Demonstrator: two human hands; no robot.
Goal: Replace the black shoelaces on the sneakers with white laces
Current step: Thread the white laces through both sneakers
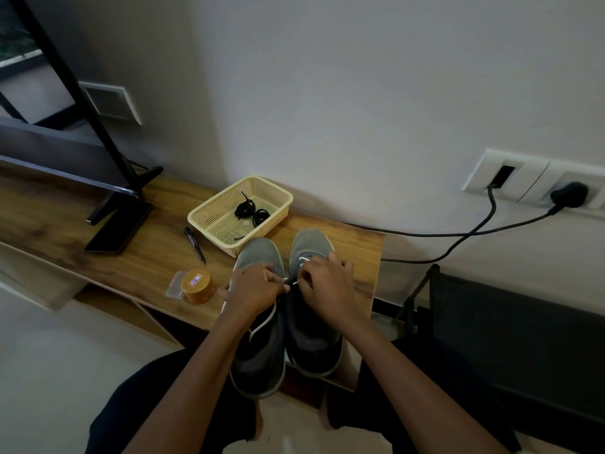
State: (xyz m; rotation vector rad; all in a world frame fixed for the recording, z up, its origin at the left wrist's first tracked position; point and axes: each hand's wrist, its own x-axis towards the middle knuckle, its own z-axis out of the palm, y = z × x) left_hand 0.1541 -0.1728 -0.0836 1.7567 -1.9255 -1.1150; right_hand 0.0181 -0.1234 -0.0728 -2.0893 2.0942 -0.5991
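Pinching thin white lace (262, 322) with fingers of left hand (253, 286) and right hand (327, 285), above grey fabric sneakers (309, 244) at right end of wooden bench (147, 257); could skip an eyelet or twist if tip slips

We see two grey sneakers (262, 358) side by side at the near right end of a wooden table (147, 257), toes toward the wall. The left hand (255, 290) pinches a white lace (262, 322) that trails down the left shoe, and the right hand (327, 286) seems to pinch its tip over the right shoe. Beyond the toes a cream basket (209, 214) holds coiled black laces (252, 213), with a black marker (194, 245) and an orange-lidded jar (196, 285) to its left.
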